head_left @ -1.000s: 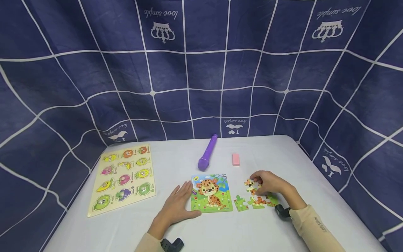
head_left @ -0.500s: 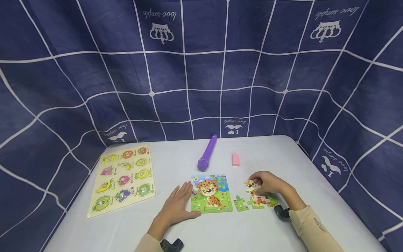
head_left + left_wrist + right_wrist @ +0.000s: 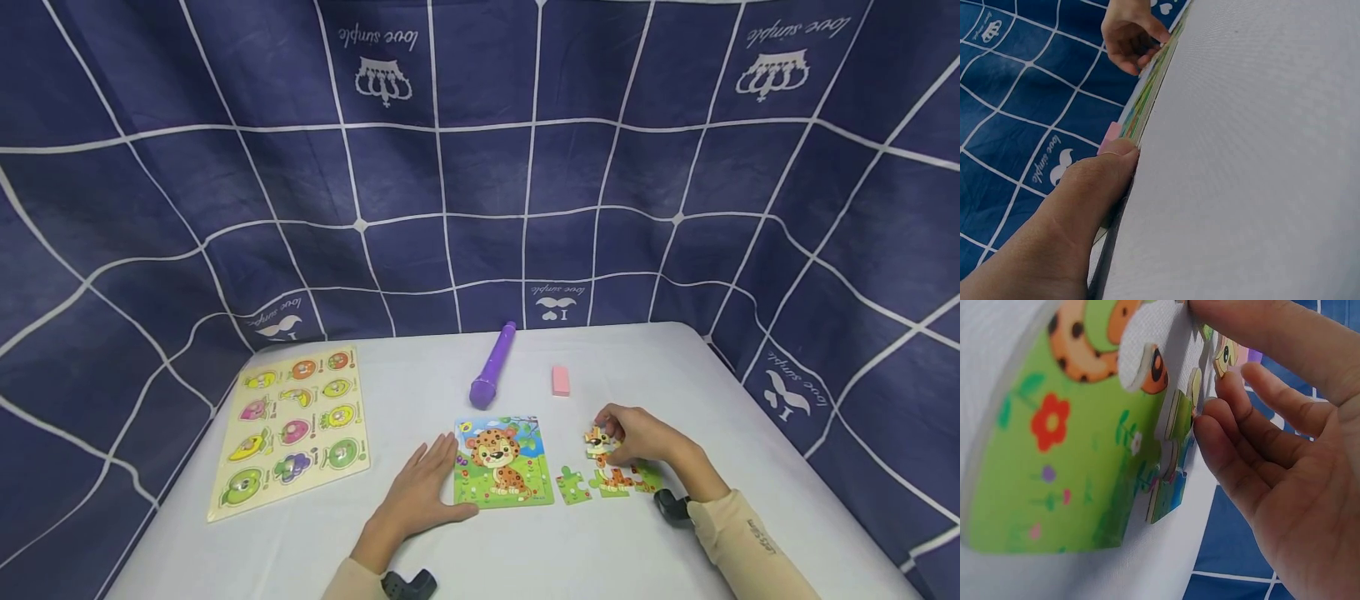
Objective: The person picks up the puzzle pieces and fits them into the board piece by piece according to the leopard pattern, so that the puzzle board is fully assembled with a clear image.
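At lower right of the frame, the right hand point(image 3: 637, 435) pinches a face piece point(image 3: 597, 440) near other pieces point(image 3: 615, 483); at lower centre, the left hand point(image 3: 420, 493), fingers straight, touches the picture point(image 3: 506, 475). Joining seems the present step; next needs careful alignment.

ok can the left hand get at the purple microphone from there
Probably yes: the left hand rests at the edge of the leopard picture, the purple microphone lies farther forward, and nothing visible stands between hand and microphone.
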`<action>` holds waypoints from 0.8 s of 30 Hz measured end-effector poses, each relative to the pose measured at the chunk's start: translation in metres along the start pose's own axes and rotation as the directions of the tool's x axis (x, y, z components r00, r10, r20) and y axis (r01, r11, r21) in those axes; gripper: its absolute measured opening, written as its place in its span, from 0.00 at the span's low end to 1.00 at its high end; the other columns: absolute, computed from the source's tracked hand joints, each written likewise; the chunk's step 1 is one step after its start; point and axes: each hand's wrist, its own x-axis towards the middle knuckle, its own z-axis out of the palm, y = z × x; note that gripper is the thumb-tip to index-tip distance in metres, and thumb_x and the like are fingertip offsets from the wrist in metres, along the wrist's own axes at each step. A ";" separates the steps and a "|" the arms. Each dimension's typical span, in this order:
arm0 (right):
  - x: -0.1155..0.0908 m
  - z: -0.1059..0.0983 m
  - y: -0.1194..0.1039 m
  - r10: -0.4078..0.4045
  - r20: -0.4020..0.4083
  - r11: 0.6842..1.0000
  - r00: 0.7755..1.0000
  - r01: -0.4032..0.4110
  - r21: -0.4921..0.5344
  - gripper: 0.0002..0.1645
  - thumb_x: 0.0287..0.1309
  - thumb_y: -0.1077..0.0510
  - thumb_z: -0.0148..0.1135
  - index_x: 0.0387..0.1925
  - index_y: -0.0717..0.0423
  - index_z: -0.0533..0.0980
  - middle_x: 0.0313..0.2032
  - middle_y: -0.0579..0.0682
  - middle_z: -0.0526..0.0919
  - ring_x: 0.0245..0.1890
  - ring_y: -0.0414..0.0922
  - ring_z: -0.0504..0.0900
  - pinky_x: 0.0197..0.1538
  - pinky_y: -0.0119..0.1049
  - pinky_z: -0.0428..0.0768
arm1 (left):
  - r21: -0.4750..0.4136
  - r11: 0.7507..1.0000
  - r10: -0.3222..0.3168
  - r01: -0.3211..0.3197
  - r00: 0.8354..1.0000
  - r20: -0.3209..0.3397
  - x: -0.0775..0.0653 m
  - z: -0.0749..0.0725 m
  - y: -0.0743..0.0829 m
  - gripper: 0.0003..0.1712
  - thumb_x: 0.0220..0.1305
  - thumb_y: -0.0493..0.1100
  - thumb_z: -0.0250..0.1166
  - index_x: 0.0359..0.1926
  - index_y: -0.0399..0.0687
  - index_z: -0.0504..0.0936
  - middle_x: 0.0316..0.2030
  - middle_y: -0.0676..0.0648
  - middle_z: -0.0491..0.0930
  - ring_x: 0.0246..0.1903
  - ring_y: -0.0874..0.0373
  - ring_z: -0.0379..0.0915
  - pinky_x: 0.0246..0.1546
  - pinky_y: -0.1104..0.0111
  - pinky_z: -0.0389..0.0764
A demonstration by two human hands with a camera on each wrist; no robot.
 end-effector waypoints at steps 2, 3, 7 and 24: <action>0.000 0.000 -0.001 -0.007 0.002 1.000 1.000 0.007 0.000 0.32 0.34 0.62 0.81 0.45 0.55 0.76 0.34 0.47 0.76 0.34 0.42 0.72 0.34 0.29 0.74 | -0.003 1.000 -0.001 0.001 1.000 -0.001 0.000 0.000 0.000 0.67 0.46 0.83 0.56 0.75 0.43 0.55 0.76 0.47 0.51 0.76 0.52 0.46 0.77 0.53 0.50; -0.001 0.000 -0.001 -0.010 0.005 1.000 1.000 0.010 0.000 0.32 0.34 0.62 0.81 0.45 0.55 0.76 0.33 0.47 0.76 0.34 0.42 0.72 0.34 0.29 0.74 | -0.004 1.000 -0.002 0.002 1.000 -0.001 0.000 0.000 0.000 0.67 0.46 0.83 0.56 0.75 0.43 0.55 0.76 0.47 0.51 0.76 0.52 0.46 0.77 0.53 0.50; -0.001 0.000 -0.002 -0.026 0.009 1.000 1.000 0.026 -0.004 0.31 0.34 0.63 0.81 0.44 0.56 0.76 0.33 0.47 0.75 0.34 0.43 0.72 0.33 0.29 0.74 | -0.003 1.000 -0.005 0.005 1.000 -0.001 0.000 0.000 0.001 0.67 0.46 0.83 0.56 0.75 0.43 0.55 0.76 0.47 0.51 0.76 0.52 0.47 0.77 0.53 0.50; 0.000 -0.001 -0.005 -0.009 0.009 1.000 1.000 0.010 -0.014 0.30 0.35 0.64 0.79 0.46 0.57 0.79 0.33 0.46 0.77 0.34 0.42 0.72 0.34 0.31 0.75 | 0.005 1.000 -0.004 0.004 1.000 -0.002 0.001 0.002 -0.001 0.67 0.45 0.84 0.55 0.75 0.43 0.55 0.76 0.47 0.51 0.76 0.52 0.47 0.76 0.53 0.50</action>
